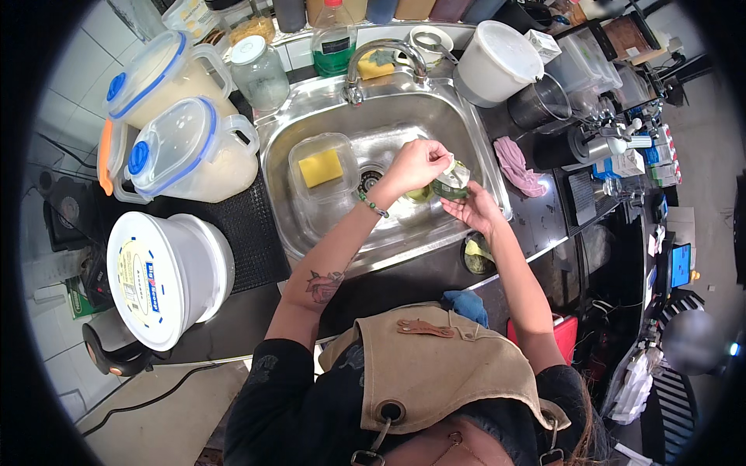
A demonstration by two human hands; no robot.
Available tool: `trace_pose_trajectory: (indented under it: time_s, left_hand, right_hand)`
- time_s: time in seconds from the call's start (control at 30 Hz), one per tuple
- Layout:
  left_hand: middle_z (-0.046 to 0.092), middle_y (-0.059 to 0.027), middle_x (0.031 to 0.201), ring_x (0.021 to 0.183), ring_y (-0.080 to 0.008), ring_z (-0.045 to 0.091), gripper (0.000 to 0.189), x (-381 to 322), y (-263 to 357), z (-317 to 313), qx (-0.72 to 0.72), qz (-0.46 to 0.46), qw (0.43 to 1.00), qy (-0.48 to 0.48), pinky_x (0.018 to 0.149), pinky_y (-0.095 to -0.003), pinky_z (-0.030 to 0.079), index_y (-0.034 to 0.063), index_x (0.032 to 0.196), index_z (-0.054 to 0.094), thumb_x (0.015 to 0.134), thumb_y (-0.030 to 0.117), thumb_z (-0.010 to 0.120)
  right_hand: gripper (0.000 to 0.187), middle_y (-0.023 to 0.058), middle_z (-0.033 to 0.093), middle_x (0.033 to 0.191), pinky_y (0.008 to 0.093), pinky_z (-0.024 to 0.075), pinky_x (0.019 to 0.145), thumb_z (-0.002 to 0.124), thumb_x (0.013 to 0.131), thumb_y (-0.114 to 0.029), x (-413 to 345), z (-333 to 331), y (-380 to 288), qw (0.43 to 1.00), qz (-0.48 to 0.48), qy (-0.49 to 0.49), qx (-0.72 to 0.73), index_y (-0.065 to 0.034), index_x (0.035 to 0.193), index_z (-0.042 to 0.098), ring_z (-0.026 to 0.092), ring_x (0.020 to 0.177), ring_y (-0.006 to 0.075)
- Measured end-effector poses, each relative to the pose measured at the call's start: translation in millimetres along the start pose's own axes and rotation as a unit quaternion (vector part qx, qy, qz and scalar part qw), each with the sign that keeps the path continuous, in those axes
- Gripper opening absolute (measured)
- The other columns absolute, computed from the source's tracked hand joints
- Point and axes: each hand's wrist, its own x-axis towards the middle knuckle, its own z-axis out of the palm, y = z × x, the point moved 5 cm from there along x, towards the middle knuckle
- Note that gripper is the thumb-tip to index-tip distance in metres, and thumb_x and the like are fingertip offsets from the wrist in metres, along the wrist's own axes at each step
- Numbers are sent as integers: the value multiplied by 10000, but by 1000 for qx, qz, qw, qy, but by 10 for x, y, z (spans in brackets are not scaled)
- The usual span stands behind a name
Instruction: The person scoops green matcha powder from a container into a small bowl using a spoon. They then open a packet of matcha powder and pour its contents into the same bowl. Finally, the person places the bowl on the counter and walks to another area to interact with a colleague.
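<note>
Over the right half of the sink, my left hand point(421, 162) pinches the top edge of a small green-and-white labelled package point(451, 182). Fingers of my right hand point(475, 209) hold its lower right side, the palm turned up. Whether the package is a pouch or a tub, I cannot tell. Just left of it, a yellow-green thing point(419, 194) sits in the sink, partly hidden by my left hand. To the left, beside the drain point(369, 182), stands a clear plastic container point(348, 152) with a yellow sponge point(320, 168) in it.
The chrome faucet point(387, 45) arches over the back of the steel sink point(280, 145). Lidded clear jugs point(204, 154) and a white tub point(175, 279) crowd the left counter. A pink cloth point(517, 166) and a dark bowl with a light-green utensil point(479, 253) lie right of the sink.
</note>
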Motion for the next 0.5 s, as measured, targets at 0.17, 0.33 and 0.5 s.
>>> trace_pose_trajectory:
  time_s: [0.17, 0.33, 0.5]
  left_hand:
    - [663, -45, 735, 677, -76, 590, 188, -7, -171, 97, 2, -19, 1000, 11, 647, -257, 483, -33, 876, 669, 869, 151, 629]
    - [661, -39, 732, 682, -76, 594, 181, -41, -178, 90, 7, -21, 1000, 8, 643, -252, 481, -30, 875, 670, 865, 147, 631]
    - [659, -35, 713, 660, -72, 590, 178, -39, -110, 134, 31, -37, 999, -16, 631, -251, 480, -21, 869, 672, 861, 153, 634]
  right_hand:
    - [464, 195, 537, 1165, 393, 507, 863, 473, 950, -326, -161, 37, -27, 986, -23, 102, -132, 17, 1262, 441, 596, 973, 293]
    - [347, 67, 644, 984, 248, 460, 731, 623, 892, -310, -582, 408, -446, 885, -254, 107, -376, -32, 1098, 645, 578, 838, 101]
    - [235, 35, 666, 726, 245, 442, 622, 701, 819, -222, -666, 566, -646, 794, -318, 100, -508, -21, 940, 721, 535, 641, 62]
